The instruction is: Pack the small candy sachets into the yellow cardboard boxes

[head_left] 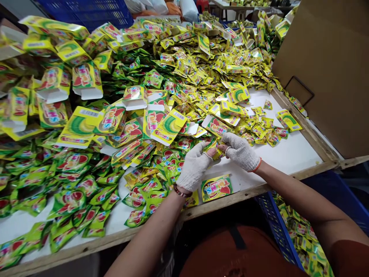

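In white fingerless gloves, my two hands meet near the front edge of the table. My left hand is closed round small yellow candy packets. Its thumb lies over them. My right hand pinches the same packets from the other side, with its fingertips bent; how many there are cannot be made out. Just beyond the fingers lies an open printed carton. A flat yellow-and-green carton rests on the tabletop below my hands. Green packets with a red fruit print are heaped beside my left wrist.
Cartons and yellow packets are piled across the table, which has a wooden rim. A large brown cardboard box stands at the right. Below the edge sits a blue crate of packed cartons; another blue crate is behind.
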Motion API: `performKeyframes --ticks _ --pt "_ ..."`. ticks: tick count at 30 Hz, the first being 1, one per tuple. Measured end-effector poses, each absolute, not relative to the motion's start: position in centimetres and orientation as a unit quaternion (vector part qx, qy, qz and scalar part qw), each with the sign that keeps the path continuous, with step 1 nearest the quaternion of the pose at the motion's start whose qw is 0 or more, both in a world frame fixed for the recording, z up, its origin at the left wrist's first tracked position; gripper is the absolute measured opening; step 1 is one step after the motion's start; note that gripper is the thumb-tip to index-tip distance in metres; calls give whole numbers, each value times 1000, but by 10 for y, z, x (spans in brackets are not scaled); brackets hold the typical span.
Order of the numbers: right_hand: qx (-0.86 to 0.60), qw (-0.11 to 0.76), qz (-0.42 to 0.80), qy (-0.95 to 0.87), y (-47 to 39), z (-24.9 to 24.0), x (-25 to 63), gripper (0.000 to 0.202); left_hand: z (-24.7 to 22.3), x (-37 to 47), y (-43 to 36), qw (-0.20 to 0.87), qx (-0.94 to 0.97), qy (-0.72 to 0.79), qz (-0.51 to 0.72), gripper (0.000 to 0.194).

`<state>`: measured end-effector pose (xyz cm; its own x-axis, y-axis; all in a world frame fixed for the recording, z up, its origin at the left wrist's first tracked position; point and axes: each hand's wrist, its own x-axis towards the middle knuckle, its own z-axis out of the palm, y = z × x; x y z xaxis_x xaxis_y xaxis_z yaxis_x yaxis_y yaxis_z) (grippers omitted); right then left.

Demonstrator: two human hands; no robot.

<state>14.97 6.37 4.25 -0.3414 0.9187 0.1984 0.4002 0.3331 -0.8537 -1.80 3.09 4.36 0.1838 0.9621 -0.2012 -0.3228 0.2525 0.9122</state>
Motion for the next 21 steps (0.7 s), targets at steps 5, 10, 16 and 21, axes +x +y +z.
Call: performKeyframes --ticks 5,10,16,21 --pt "-445 448 369 -682 64 40 147 22 42 -13 35 646 353 427 525 47" --pt "-424 434 475 -637 64 38 145 46 33 -7 39 535 438 473 547 41" --pt "-415 444 585 -537 65 43 147 46 66 -38 59 82 730 542 408 29" --pt "-441 415 577 -548 68 39 152 47 97 -91 95 -64 728 644 225 64"
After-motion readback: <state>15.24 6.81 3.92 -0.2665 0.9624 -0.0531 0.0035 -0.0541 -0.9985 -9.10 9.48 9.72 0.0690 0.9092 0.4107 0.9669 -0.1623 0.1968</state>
